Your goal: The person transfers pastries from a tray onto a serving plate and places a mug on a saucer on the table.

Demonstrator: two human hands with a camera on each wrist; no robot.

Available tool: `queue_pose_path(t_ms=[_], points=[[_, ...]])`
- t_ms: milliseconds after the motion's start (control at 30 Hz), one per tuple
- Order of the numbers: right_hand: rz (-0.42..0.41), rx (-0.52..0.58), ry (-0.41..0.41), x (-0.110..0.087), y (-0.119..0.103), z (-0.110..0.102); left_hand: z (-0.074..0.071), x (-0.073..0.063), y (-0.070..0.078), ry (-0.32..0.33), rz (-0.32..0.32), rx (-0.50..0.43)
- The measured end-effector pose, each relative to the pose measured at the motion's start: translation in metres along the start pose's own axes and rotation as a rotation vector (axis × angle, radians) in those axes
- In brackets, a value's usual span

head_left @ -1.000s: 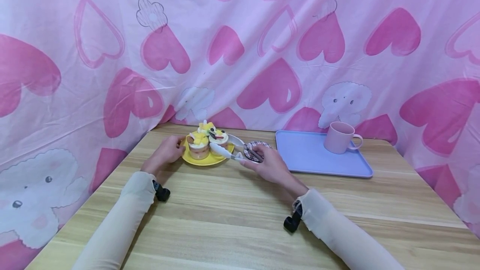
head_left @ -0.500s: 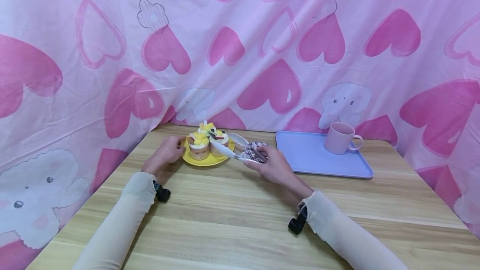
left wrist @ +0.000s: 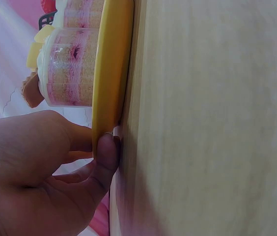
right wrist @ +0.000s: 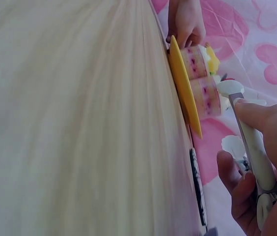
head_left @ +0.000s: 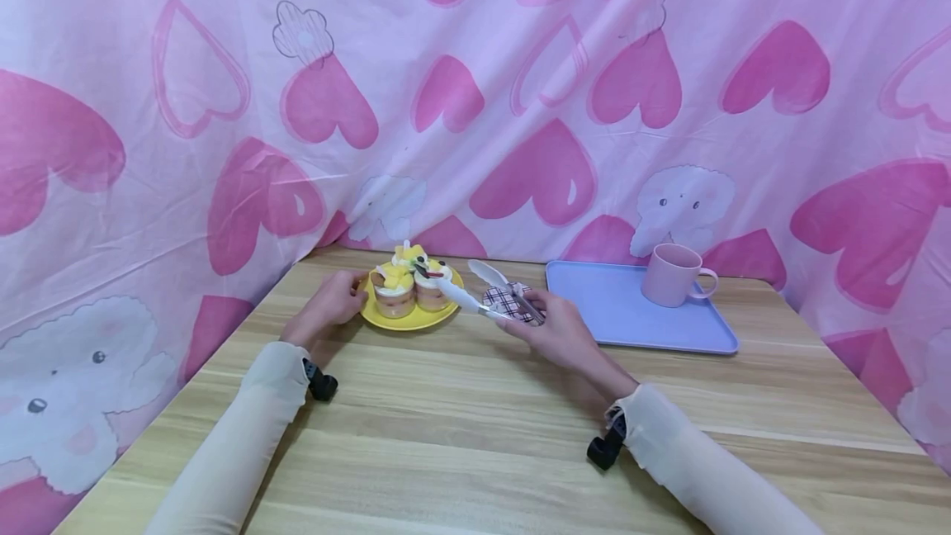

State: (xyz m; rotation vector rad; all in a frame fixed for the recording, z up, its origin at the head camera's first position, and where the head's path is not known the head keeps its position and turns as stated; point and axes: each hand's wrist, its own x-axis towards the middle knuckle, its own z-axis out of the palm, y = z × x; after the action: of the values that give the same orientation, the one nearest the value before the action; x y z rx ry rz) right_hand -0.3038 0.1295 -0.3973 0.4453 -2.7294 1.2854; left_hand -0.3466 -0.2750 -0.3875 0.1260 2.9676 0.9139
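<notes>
My left hand [head_left: 332,302] pinches the left rim of a yellow plate [left wrist: 111,64], which sits on the wooden table. Several layered cake cups with cream and yellow fruit crowd the plate: one at front left [head_left: 394,301], one at right [head_left: 433,297], another behind [head_left: 409,253], partly hidden. In my right hand [head_left: 560,332] I grip a pair of tongs [right wrist: 256,152] with pale tips and grey handles. The tips stand spread, pointing left at the right-hand cup, with nothing between them. Below the tongs lies a round plaid coaster [head_left: 499,299], partly covered in the head view.
To the right is a blue-lilac tray [head_left: 609,322], bearing a pink mug [head_left: 669,275] near its back right corner. A pink heart-print cloth [head_left: 520,64] hangs along the table's back and sides. Bare wooden tabletop [head_left: 446,436] stretches in front of both hands.
My right hand has drawn the tongs to the right, away from the right-hand cup that their tips were around. My left hand stays at the plate's rim.
</notes>
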Motion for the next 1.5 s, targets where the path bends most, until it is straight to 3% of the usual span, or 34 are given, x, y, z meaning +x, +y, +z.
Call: queue_pose_path(t_ms=[267,600,933,1233,1500], points=[[0.022,0.045,0.01,-0.007,0.01,-0.013,0.001,0.0,-0.001,-0.004,0.005,0.004],[-0.088,-0.01,0.056,-0.016,0.029,-0.031,0.001,0.0,-0.001,0.002,0.013,0.005],[0.003,-0.015,0.046,-0.029,0.043,-0.056,0.002,0.0,-0.002,0.003,0.015,0.01],[0.0,-0.086,0.073,-0.031,0.047,-0.067,0.001,-0.001,-0.003,0.006,0.032,0.008],[0.093,-0.01,0.05,-0.041,0.052,-0.077,0.001,0.0,-0.002,-0.009,-0.005,0.004]])
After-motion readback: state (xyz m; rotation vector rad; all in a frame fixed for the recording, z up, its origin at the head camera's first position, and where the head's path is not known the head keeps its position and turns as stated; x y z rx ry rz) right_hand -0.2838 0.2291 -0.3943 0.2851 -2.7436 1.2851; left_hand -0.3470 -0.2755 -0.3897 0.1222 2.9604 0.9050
